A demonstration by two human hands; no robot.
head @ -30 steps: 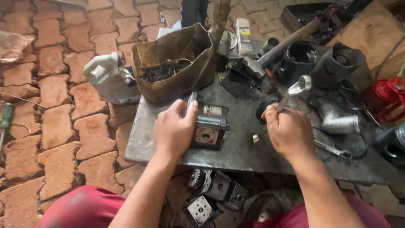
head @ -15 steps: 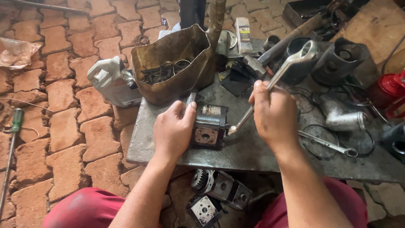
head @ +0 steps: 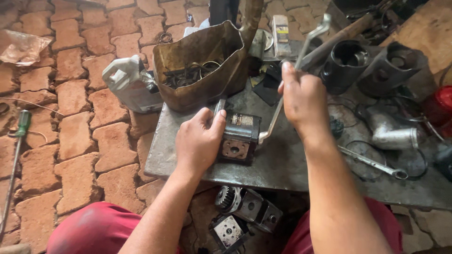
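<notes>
pump block (head: 240, 136) on metal slab (head: 282, 164) | bucket (head: 202, 66) behind (jug (head: 129, 84) left)

Left hand (head: 198, 141) lies cupped; right hand (head: 305, 101) seems tightly fisted.

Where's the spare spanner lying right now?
The spare spanner lies flat on the metal plate, to the right of the right hand and just below the silver cylinder.

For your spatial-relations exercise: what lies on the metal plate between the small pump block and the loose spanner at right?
In the head view, the right hand's forearm crosses between pump block and loose spanner; otherwise bare plate.
</notes>
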